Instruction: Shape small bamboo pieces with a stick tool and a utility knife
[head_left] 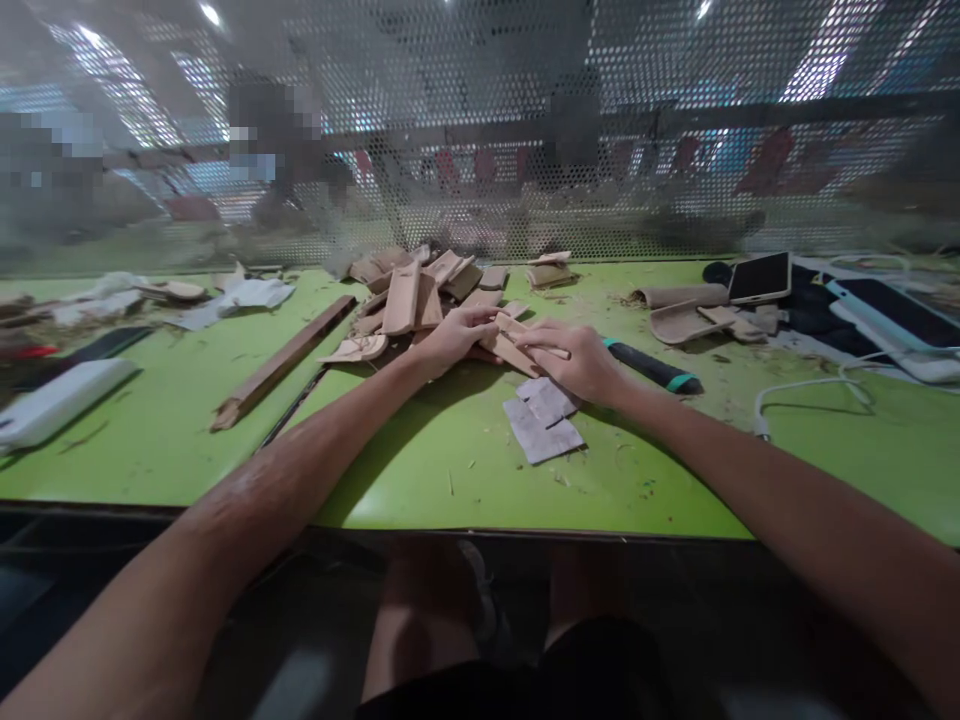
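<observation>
My left hand [459,338] is closed on the far left end of a flat wooden piece [514,355], beside a heap of curved wooden pieces [405,297]. Its fingertips are partly hidden by the wood. My right hand [574,358] has its fingers closed around a thin light wooden stick [551,347], which lies across the flat piece. Just below the hands, grey paper-like squares [541,425] rest on the green table [450,490]. A black and teal handle [652,367] lies right of my right hand.
A long wooden bar [283,362] lies left of the heap. At the far left is a white case [64,400]. Phones [760,277], a white cable [806,382] and curved wood [679,320] occupy the right. A perforated screen [480,130] stands behind.
</observation>
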